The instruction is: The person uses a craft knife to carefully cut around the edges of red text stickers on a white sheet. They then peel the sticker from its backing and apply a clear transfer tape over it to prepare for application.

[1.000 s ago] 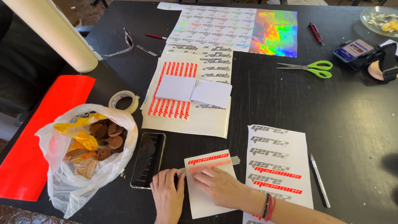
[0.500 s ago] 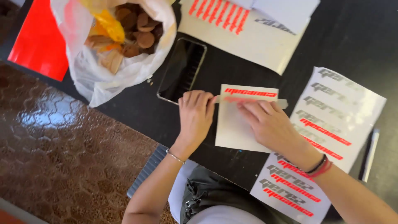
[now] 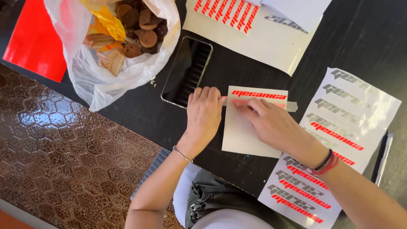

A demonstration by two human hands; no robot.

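sticker card (image 3: 243, 131) — left hand (image 3: 204, 112) flat pinning its edge, right hand (image 3: 271, 123) pressing tape strip (image 3: 291, 106).

Left arm: rising from the bottom centre of the frame, bare forearm angling up and to the right.
Left wrist: wearing a thin silver bracelet, bending slightly.
Left hand (image 3: 204, 115): lying palm down at mid-frame, fingers (image 3: 206, 94) held together and pointing up, tips pressing flat.
Right arm: entering from the lower right corner, forearm slanting up and left.
Right wrist: wearing dark and red bands.
Right hand (image 3: 274, 124): lying palm down just right of the left hand, fingers (image 3: 247, 104) stretching up-left, tips pressing down close to the left fingertips.
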